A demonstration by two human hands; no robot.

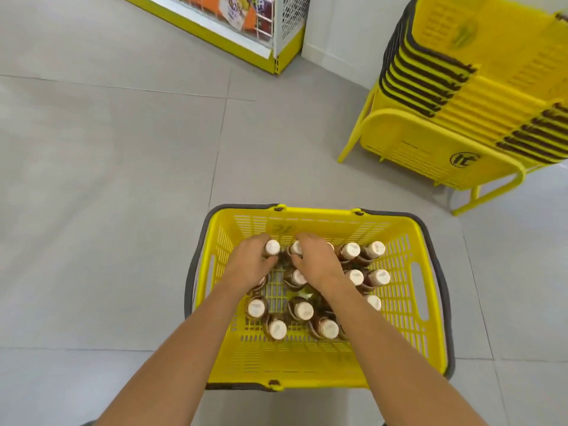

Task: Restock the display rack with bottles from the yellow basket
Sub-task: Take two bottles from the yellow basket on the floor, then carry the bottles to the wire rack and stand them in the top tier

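A yellow basket with grey handles stands on the floor below me. Several brown bottles with white caps stand upright inside it. My left hand grips the neck of the far-left bottle. Beside it, my right hand curls round the neighbouring bottle in the back row. More bottles stand to the right and towards me. Part of a display rack with a yellow base shows at the top of the view.
A tall stack of yellow baskets on a yellow frame stands at the right. Grey floor tiles spread to the left and ahead. A white wall corner lies between the rack and the stack.
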